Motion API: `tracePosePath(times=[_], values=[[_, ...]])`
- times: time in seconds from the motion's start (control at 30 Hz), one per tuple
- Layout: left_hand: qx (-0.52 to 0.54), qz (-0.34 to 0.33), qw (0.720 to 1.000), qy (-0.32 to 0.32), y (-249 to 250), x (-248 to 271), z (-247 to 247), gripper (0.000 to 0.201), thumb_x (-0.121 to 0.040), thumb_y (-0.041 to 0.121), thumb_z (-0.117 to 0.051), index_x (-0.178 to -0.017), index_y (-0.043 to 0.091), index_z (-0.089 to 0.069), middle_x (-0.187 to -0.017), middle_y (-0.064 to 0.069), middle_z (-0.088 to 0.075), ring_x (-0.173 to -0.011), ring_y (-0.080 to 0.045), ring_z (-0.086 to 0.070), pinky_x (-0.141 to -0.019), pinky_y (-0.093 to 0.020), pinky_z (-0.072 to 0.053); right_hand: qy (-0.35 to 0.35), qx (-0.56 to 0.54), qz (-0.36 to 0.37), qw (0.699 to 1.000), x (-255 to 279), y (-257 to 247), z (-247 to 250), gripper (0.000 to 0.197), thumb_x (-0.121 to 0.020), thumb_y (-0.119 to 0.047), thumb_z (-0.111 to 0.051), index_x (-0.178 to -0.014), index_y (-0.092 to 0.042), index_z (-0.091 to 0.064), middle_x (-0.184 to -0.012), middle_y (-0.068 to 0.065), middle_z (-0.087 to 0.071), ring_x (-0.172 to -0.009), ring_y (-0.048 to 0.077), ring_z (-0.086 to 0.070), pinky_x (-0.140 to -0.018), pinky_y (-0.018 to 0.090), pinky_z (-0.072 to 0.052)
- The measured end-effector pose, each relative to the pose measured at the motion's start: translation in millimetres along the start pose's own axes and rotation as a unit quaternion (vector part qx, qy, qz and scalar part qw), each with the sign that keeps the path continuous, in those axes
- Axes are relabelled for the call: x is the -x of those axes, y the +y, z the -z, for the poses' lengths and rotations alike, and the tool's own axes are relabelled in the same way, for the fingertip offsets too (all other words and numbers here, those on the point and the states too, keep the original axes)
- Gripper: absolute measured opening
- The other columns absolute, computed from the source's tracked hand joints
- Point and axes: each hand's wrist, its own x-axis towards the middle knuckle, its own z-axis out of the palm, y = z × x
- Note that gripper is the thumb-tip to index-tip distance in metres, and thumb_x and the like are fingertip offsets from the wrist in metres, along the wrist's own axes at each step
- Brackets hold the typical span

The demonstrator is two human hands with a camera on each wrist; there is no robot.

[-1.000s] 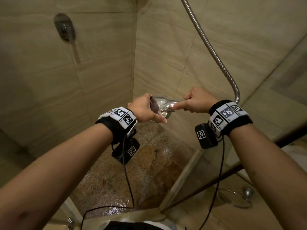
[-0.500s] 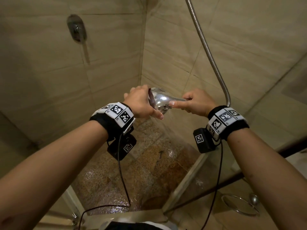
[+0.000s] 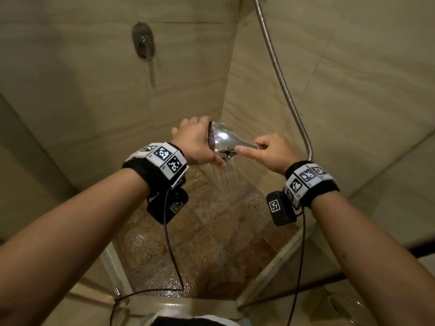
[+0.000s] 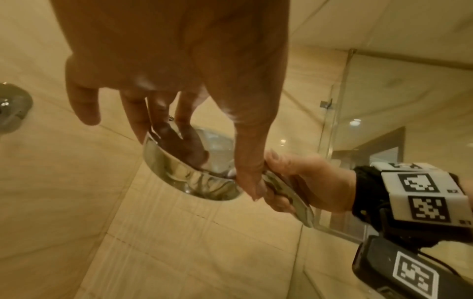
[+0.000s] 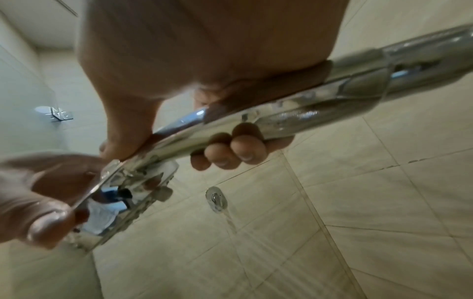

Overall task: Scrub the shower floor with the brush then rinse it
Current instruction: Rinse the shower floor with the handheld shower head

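A person stands at the edge of a tiled shower stall, both bare hands raised around a chrome shower head [image 3: 223,140], which is the landmark here. The right hand [image 3: 270,151] grips the handle just behind the head, its fingers [image 5: 230,149] curled round the shaft and the thumb laid straight along the top. The left hand [image 3: 195,142] cups the far rim of the head: its fingers [image 4: 158,121] are spread and reach over the rim onto the spray face, with the thumb down the near side. A metal hose [image 3: 282,85] rises from behind the handle up the wall.

Thin streams of water fall from the head towards the shower floor [image 3: 211,243], the brown speckled surface well below it, wet and shiny. On the wall above and left of the head sits a chrome mixer valve [image 3: 142,41]. No brush shows in any view.

By its look, the head is rigid polished metal, wet and so probably slippery, with a moderate weight. The hose will likely tug stiffly sideways. The handle, wrapped in a full fist, seems the safest hold. Whether the left fingers are turning a spray setting or merely steadying the rim is unclear, as the wrist view is blurred.
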Motion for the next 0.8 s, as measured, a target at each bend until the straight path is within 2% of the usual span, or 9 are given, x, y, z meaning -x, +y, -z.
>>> tracePosePath(times=[0.1,0.17,0.3,0.4,0.47,0.57,0.6,0.7,0.8], values=[[-0.001,0.002,1.000,-0.010,-6,3,5,0.078,-0.032,0.069,-0.082,-0.091,0.029,-0.049,-0.092,0.010,-0.060,-0.095,-0.016,-0.053,-0.085,-0.041,-0.040,-0.013,-0.022,0.000,1.000,-3,-3,-5,0.078,-0.058,-0.082,-0.064,-0.058,-0.005,-0.052,-0.055,0.006,-0.048,-0.053,0.019,-0.043,-0.059,0.033,-0.036],[0.004,0.017,0.999,-0.050,-8,5,9,0.071,-0.034,0.068,-0.082,-0.085,0.028,-0.053,-0.087,0.011,-0.062,-0.090,-0.015,-0.056,-0.085,-0.042,-0.042,-0.054,-0.054,-0.019,0.997,-4,-9,-4,0.081,-0.057,-0.079,-0.069,-0.059,0.001,-0.056,-0.050,0.004,-0.049,-0.049,0.018,-0.046,-0.059,0.033,-0.039],[0.024,0.040,0.991,-0.122,-9,11,9,0.065,-0.044,0.058,-0.086,-0.089,0.020,-0.058,-0.088,0.003,-0.064,-0.085,-0.017,-0.060,-0.082,-0.041,-0.051,-0.112,-0.084,-0.039,0.989,-2,-13,-6,0.065,-0.056,-0.075,-0.070,-0.053,-0.011,-0.059,-0.045,0.003,-0.051,-0.044,0.017,-0.046,-0.057,0.032,-0.041],[0.022,0.042,0.995,-0.083,-10,10,7,0.070,-0.036,0.061,-0.086,-0.087,0.025,-0.054,-0.091,0.006,-0.062,-0.090,-0.018,-0.057,-0.086,-0.044,-0.047,-0.077,-0.081,-0.028,0.993,-3,-8,-11,0.064,-0.060,-0.074,-0.071,-0.050,-0.012,-0.057,-0.044,-0.001,-0.052,-0.045,0.014,-0.048,-0.059,0.034,-0.042],[0.008,0.031,0.998,-0.044,-10,9,7,0.073,-0.034,0.062,-0.085,-0.088,0.028,-0.052,-0.095,0.007,-0.058,-0.097,-0.019,-0.052,-0.088,-0.043,-0.041,-0.049,-0.062,-0.012,0.997,-4,-6,-14,0.080,-0.057,-0.084,-0.065,-0.055,-0.004,-0.057,-0.048,0.001,-0.053,-0.048,0.017,-0.049,-0.060,0.037,-0.044],[-0.019,0.012,1.000,-0.004,-10,10,12,0.079,-0.040,0.058,-0.086,-0.102,0.027,-0.050,-0.105,0.005,-0.051,-0.106,-0.020,-0.043,-0.088,-0.041,-0.033,-0.028,-0.041,0.009,0.999,-6,-9,-17,0.094,-0.056,-0.090,-0.058,-0.064,0.004,-0.055,-0.054,0.006,-0.053,-0.052,0.022,-0.049,-0.061,0.043,-0.047],[-0.022,0.009,1.000,-0.003,-11,9,14,0.079,-0.040,0.059,-0.086,-0.103,0.027,-0.050,-0.105,0.005,-0.051,-0.106,-0.019,-0.044,-0.087,-0.041,-0.033,-0.032,-0.043,0.009,0.999,-6,-11,-17,0.091,-0.057,-0.089,-0.059,-0.062,0.002,-0.054,-0.053,0.005,-0.053,-0.052,0.021,-0.049,-0.061,0.043,-0.048],[-0.002,0.025,0.999,-0.041,-17,9,17,0.071,-0.037,0.064,-0.084,-0.089,0.028,-0.052,-0.092,0.009,-0.060,-0.094,-0.016,-0.054,-0.084,-0.040,-0.037,-0.070,-0.081,-0.012,0.994,-9,-19,-14,0.068,-0.064,-0.073,-0.069,-0.057,-0.006,-0.058,-0.048,0.001,-0.052,-0.049,0.017,-0.048,-0.058,0.038,-0.044],[0.003,0.045,0.995,-0.094,-20,11,17,0.066,-0.041,0.065,-0.083,-0.088,0.027,-0.056,-0.086,0.010,-0.063,-0.086,-0.013,-0.057,-0.089,-0.043,-0.042,-0.113,-0.089,-0.030,0.989,-9,-22,-13,0.063,-0.073,-0.061,-0.072,-0.068,0.001,-0.063,-0.050,0.006,-0.053,-0.047,0.018,-0.046,-0.057,0.031,-0.042]])
